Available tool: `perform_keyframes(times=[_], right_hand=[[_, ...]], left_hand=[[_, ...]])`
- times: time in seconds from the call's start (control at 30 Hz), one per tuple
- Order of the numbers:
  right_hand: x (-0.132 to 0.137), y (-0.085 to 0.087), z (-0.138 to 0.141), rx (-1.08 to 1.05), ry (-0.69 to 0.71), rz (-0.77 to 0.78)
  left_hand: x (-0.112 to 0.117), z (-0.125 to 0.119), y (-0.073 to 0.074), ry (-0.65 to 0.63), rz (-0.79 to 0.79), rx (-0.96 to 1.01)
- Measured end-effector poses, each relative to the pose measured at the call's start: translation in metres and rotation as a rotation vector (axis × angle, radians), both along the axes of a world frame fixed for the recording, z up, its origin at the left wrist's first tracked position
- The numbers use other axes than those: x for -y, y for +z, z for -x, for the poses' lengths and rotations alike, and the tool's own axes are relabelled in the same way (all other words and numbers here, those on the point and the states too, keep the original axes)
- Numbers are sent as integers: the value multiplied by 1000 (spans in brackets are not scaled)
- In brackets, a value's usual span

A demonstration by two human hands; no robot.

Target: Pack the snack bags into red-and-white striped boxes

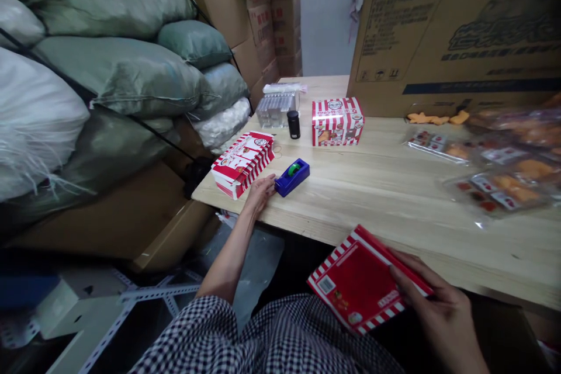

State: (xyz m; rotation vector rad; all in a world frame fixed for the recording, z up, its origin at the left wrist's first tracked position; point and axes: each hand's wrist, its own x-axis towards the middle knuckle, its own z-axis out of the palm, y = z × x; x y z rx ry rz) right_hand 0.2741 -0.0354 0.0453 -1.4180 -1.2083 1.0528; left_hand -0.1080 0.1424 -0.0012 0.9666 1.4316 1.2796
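My left hand (260, 191) reaches to the table's near edge, its fingers closed together at the cutting end of a blue tape dispenser (293, 177) with a green core. They seem to pinch the tape's end, though the clear strip is hard to make out. In my right hand (438, 298) is a red carton with white-striped borders (363, 280), held tilted above my lap, thumb on its broad face and fingers behind. Left of the dispenser lies a stack of flattened red-and-white striped cartons (245, 160).
An assembled striped box (337, 123) stands farther back, near a black bottle (293, 124) and clear plastic cases (277, 108). Bagged orange snacks (512, 181) lie at the right, before a large cardboard carton (438, 41). Stuffed sacks (131, 70) are piled left of the table.
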Motion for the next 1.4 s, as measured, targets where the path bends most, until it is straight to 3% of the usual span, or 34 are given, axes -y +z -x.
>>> perform_keyframes(times=[0.13, 0.27, 0.4, 0.5, 0.6, 0.7, 0.8, 0.97, 1.13, 1.27, 1.4], right_hand=[[-11, 27, 4, 27, -173, -47], [-30, 54, 18, 111, -283, -317], [-52, 55, 35, 221, -187, -547], [-62, 40, 42, 322, -72, -567], [-63, 29, 46, 385, -64, -560], [-61, 26, 47, 436, -78, -560], [-61, 25, 48, 433, -79, -580], [-62, 22, 49, 508, -163, -666], [-62, 28, 40, 696, -27, -681], [-66, 34, 32, 651, 1, -653], [-64, 37, 35, 549, 10, -625]], left_hand=[[12, -2, -17, 82, -46, -69], [24, -3, -11, 174, -83, -182], [41, -33, 21, 158, -152, -196], [63, -84, 58, 40, -196, -118], [84, -141, 95, -120, -227, 86], [93, -183, 112, -252, -211, 286], [90, -204, 105, -272, -146, 423], [83, -210, 86, -247, -63, 483], [81, -211, 85, -264, -45, 472], [67, -201, 84, -321, -80, 202], [49, -177, 78, -214, -230, -292]])
